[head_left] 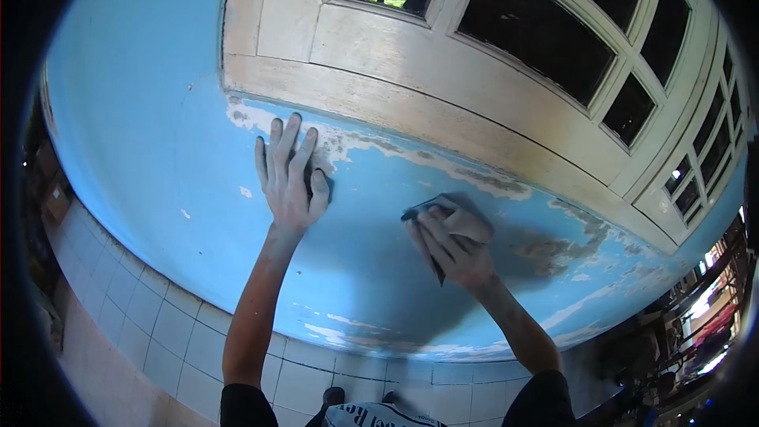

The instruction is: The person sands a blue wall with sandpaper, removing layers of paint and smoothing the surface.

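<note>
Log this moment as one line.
left hand: fingers spread, on blue wall | right hand: gripping dark sheet at wall | paint: patchy below window frame

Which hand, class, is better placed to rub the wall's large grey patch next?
Probably the right hand: it holds a dark sheet against the wall, near the grey patch. The left hand is farther off, no sheet visible.

We look through one camera worn on the head, facing forward and down at a smooth, blue painted wall (371,174) close in front. At the top we see a cream wooden window frame (360,47); at the bottom we look down on white square floor tiles (302,386). The wide, round view bends straight lines.
</note>
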A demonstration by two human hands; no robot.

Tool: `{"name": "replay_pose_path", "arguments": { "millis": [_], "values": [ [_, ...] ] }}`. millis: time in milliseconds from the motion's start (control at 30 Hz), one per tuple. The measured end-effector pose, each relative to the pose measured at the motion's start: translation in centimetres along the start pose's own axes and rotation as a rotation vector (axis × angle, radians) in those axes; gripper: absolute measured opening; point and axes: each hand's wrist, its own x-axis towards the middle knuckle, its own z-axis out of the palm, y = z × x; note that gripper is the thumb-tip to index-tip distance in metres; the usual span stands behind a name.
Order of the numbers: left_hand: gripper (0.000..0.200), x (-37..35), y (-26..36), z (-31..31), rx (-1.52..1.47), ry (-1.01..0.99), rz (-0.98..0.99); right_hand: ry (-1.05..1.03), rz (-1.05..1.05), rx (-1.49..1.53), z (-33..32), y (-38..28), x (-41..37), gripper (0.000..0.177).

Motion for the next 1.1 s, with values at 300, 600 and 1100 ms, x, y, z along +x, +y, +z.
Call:
{"name": "replay_pose_path", "arguments": {
  "millis": [300,600,1100],
  "values": [
    [0.049,0.2,0.3,0.0,-0.019,0.000,0.004,0.237,0.466,0.158,-2.4,3.6,-2.3,0.028],
    [0.047,0.1,0.1,0.0,0.004,0.004,0.017,0.391,0.518,0.431,-2.0,0.8,-1.5,0.045],
    [0.047,0.2,0.3,0.3,0.005,0.061,0.014,0.265,0.886,0.665,-2.6,2.5,-3.1,0.041]
  ]
}}
